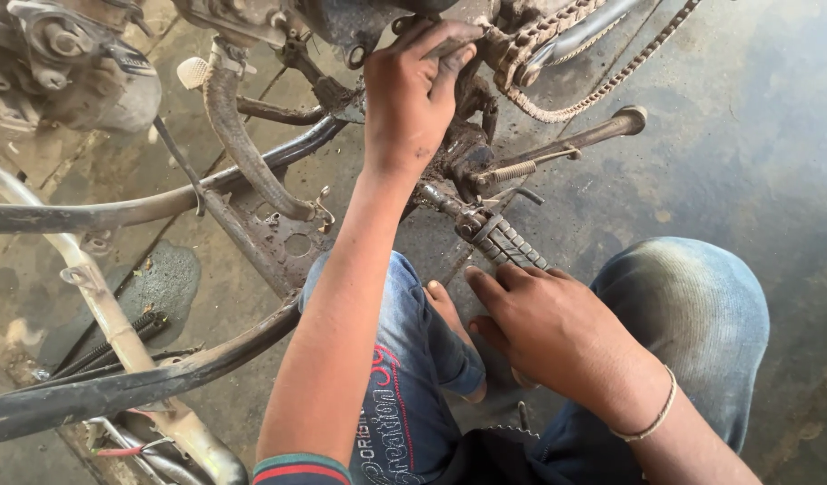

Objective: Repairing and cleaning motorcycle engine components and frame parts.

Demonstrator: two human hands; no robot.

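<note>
Left hand (412,90) is seen raised to the greasy underside of a motorcycle engine (449,135), fingers curled and clenched on a small dark part (454,43) just beside the drive chain (557,54); what exactly is gripped cannot be told. The chain is draped to the right of that hand and sags past it.

Right hand (557,337) is laid flat and released, fingers spread, nothing held. Its fingertips are touching the near end of a ribbed footpeg (508,242), which lies between the two hands. A metal lever rod (566,144) is seen above the right hand, angled up to the right.

A curved exhaust pipe (243,144) is noted left of the left hand, well apart. Bent frame tubes (144,377) are noted beyond the left forearm.
</note>
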